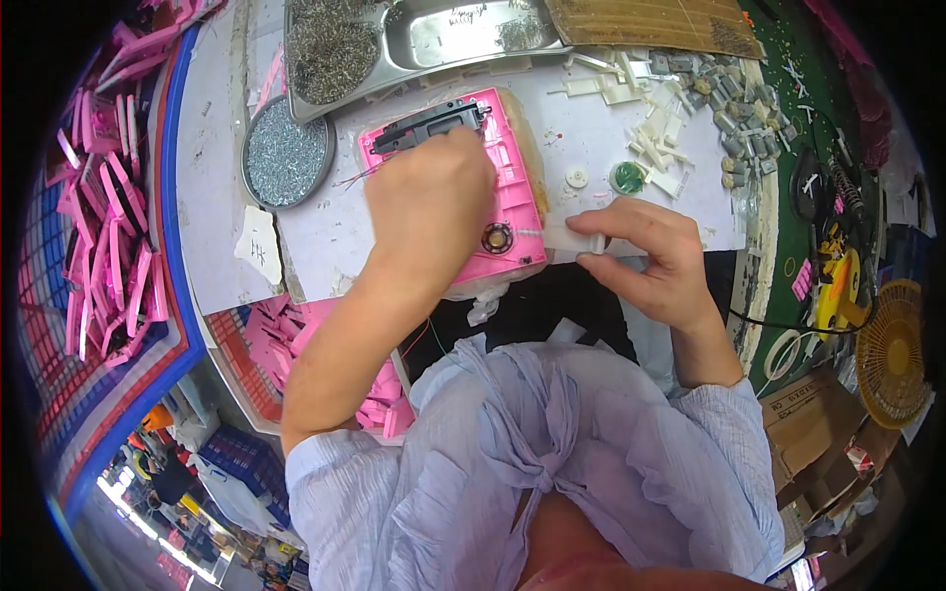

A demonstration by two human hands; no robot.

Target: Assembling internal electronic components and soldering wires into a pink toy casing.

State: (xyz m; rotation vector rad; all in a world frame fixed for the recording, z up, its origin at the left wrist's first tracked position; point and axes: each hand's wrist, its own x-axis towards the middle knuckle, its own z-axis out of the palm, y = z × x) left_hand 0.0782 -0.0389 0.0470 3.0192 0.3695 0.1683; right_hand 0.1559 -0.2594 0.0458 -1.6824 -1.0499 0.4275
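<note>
A pink plastic housing [512,177] lies in front of me on a padded block. A long black plastic part [431,125] sits across its far end, and a small round dark part with a pale centre [497,237] is in its near corner. My left hand [431,192] is closed above the housing, just below the black part; its fingertips and whatever they hold are hidden. Thin wires [357,178] show beside it. To the right of the housing, my right hand [650,246] pinches a whitish plastic piece [570,237] between thumb and fingers, close to the housing's edge.
A round tray of small screws [287,153] stands at the left, metal trays [463,34] at the back. White plastic parts [650,138] and small grey motor-like blocks [734,108] lie at right. Pink pieces [108,217] fill a bin at far left.
</note>
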